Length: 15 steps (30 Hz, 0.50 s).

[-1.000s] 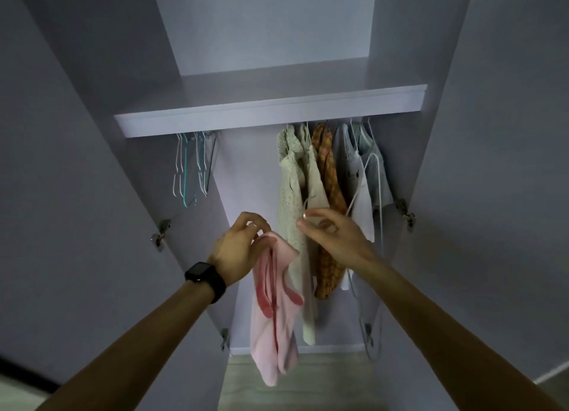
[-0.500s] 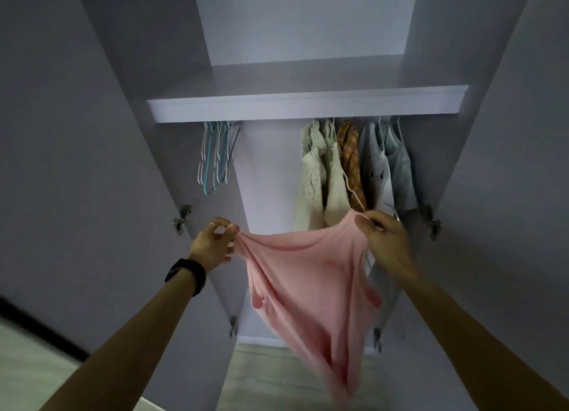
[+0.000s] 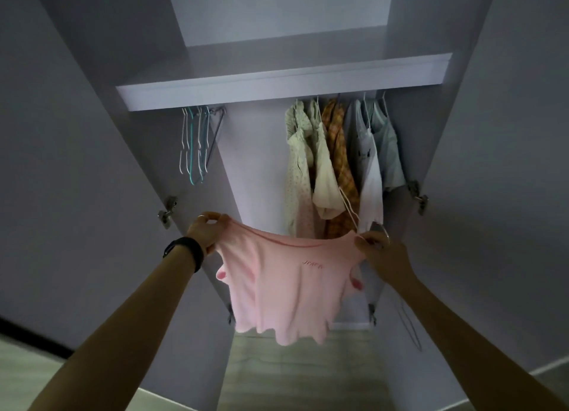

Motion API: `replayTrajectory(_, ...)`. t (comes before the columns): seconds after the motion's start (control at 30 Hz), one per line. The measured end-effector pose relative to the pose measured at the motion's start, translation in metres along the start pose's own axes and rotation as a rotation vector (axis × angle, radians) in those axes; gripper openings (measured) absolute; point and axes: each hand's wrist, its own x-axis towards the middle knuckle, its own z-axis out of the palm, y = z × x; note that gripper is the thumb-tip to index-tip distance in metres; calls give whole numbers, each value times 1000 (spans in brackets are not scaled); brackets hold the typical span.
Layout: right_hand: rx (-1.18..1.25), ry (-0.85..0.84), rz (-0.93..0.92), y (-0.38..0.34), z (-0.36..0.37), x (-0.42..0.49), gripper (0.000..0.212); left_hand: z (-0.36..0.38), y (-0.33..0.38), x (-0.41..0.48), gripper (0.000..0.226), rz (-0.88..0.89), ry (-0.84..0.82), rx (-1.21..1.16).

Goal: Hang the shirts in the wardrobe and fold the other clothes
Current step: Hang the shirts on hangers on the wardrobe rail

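One pink shirt point(image 3: 286, 287) stretches between left grip point(image 3: 207, 230) and right grip point(image 3: 377, 250), both clenching it (right also pinches one hanger point(image 3: 349, 209)).

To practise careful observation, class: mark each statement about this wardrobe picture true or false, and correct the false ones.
1. The left hand and the right hand both grip the pink shirt, spread between them. True.
2. The empty hangers hang to the right of the hung clothes. False: they hang to their left.
3. The right hand also holds a white wire hanger. True.
4. The pink shirt hangs among the hung clothes. False: the hands hold it in front of them.
5. The black wristband is on the right wrist. False: it is on the left wrist.
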Motion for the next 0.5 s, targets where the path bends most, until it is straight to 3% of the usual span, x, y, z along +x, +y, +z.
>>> replayTrajectory(0.1,-108,-85,36,10,4,-2,5,2,19,-6,11,-5,-165,-13)
replayTrajectory(0.23,-6,46,88,1,11,2,19,12,48,-22,13,57,-320,28)
replayTrajectory(0.33,331,162,115,-31,7,6,26,15,63,-28,10,47,-394,144)
replayTrajectory(0.43,658,178,215,-66,-2,11,36,13,72,-29,15,62,-394,395)
replayTrajectory(0.5,815,172,199,-86,-2,14,35,13,76,-30,24,92,-390,441)
